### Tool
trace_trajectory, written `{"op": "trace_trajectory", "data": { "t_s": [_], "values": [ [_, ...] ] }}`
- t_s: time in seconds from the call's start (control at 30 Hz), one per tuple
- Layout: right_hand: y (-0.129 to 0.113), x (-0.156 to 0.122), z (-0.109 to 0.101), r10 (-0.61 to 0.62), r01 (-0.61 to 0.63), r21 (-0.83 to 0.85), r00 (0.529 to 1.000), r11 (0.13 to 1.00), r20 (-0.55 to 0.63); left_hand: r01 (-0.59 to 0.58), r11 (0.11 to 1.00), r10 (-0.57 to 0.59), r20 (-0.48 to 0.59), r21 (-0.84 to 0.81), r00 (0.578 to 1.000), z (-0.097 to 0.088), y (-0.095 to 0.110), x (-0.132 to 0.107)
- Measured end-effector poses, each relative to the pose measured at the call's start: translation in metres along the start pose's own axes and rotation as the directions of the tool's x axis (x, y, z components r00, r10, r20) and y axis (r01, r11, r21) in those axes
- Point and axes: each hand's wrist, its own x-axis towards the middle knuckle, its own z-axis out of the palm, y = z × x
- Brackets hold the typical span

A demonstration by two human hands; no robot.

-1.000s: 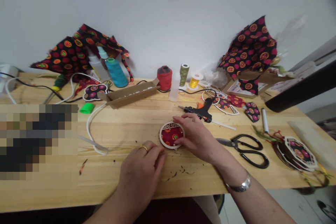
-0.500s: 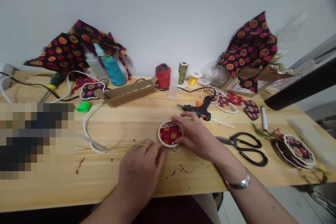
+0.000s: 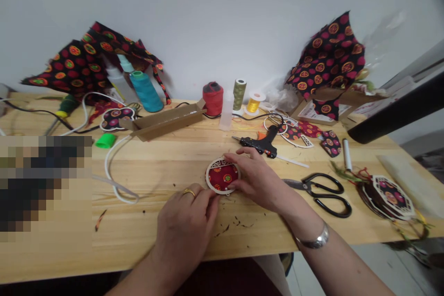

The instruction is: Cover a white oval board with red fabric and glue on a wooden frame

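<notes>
That round fretwork ornament (image 3: 222,177)'s near the middle of the counter (image 3: 121,231), right hand (image 3: 258,180) clamping its fingers on the right side. Left hand (image 3: 185,219) has fingers bunched at its near edge, can't tell if gripping. Glue gun (image 3: 262,144) sits just beyond.

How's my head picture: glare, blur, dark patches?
Head view, left: coarse pixel blocks mask an area; head view, top right: dark corner; head view, centre: slightly soft, though the round framed piece is readable; head view, lower right: small glint on the bracelet.
</notes>
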Motion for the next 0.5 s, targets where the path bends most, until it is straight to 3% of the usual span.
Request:
{"op": "trace_trajectory", "data": {
  "t_s": [0.5],
  "values": [
    [0.0022,-0.0003,0.0007,-0.006,0.006,0.004,1.0,1.0,0.013,-0.024,1.0,0.024,0.021,0.011,0.999,0.0008,0.0054,0.003]
  ]
}}
